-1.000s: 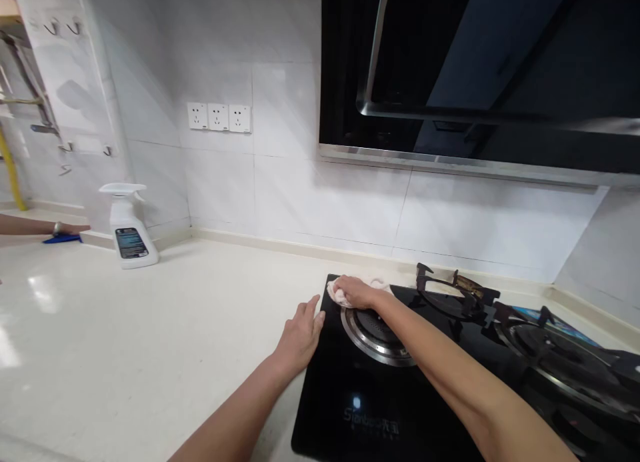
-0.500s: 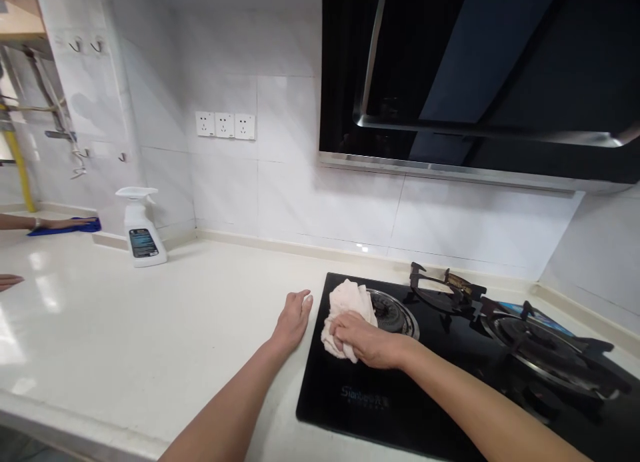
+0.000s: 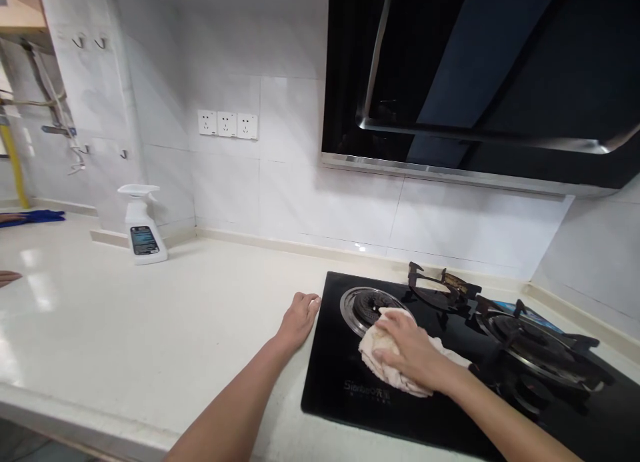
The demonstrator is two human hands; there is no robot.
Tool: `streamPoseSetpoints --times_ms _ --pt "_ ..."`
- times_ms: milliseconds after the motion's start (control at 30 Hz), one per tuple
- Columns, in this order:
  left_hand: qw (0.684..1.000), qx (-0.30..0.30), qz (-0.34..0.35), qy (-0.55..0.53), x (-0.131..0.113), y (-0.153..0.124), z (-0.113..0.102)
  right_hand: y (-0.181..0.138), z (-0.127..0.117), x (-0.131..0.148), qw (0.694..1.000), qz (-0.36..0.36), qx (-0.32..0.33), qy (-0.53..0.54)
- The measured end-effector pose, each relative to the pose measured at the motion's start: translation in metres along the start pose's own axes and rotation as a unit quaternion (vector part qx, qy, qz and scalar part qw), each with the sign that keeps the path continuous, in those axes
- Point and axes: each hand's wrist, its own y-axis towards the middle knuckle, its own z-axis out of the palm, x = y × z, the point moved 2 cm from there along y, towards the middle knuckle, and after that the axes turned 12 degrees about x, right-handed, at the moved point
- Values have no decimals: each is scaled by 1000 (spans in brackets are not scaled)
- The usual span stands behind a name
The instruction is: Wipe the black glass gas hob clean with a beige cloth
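Observation:
My right hand (image 3: pixel 411 347) presses a crumpled pale cloth (image 3: pixel 377 355) onto the black glass gas hob (image 3: pixel 340 355), just in front of the left burner (image 3: pixel 357 309). The thumb and fingers are bent over the cloth, and part of it sticks out to the right behind the wrist. My left hand (image 3: pixel 299 321) rests on the white countertop (image 3: pixel 200 329) against the hob's left edge, its fingers loosely bent and holding nothing.
A white spray bottle (image 3: pixel 143 229) stands by the wall corner. A pan support (image 3: pixel 435 292) sits at the hob's back, another over the right burner (image 3: pixel 535 345). The range hood (image 3: pixel 465 69) hangs above. At far left, another person's hand (image 3: pixel 10 219) touches a blue cloth (image 3: pixel 43 216).
My right hand and the pale cloth have moved right and towards me, uncovering the left burner's left side. My left hand has shifted slightly right. The blue cloth has moved left.

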Motion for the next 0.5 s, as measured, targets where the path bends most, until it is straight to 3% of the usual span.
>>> streamPoseSetpoints --times_ms 100,200,333,433,500 --pt "1000 10 2 24 0 1 2 7 24 17 999 8 -39 -20" --pt "997 20 15 77 -1 3 5 16 36 51 995 -90 -41 1" --pt "995 23 34 86 3 6 3 53 36 91 978 -207 -8 -3" --pt "995 32 53 80 6 6 1 74 31 94 969 -248 19 -8" --pt "993 39 53 98 5 5 1 69 26 82 968 -251 30 -6"
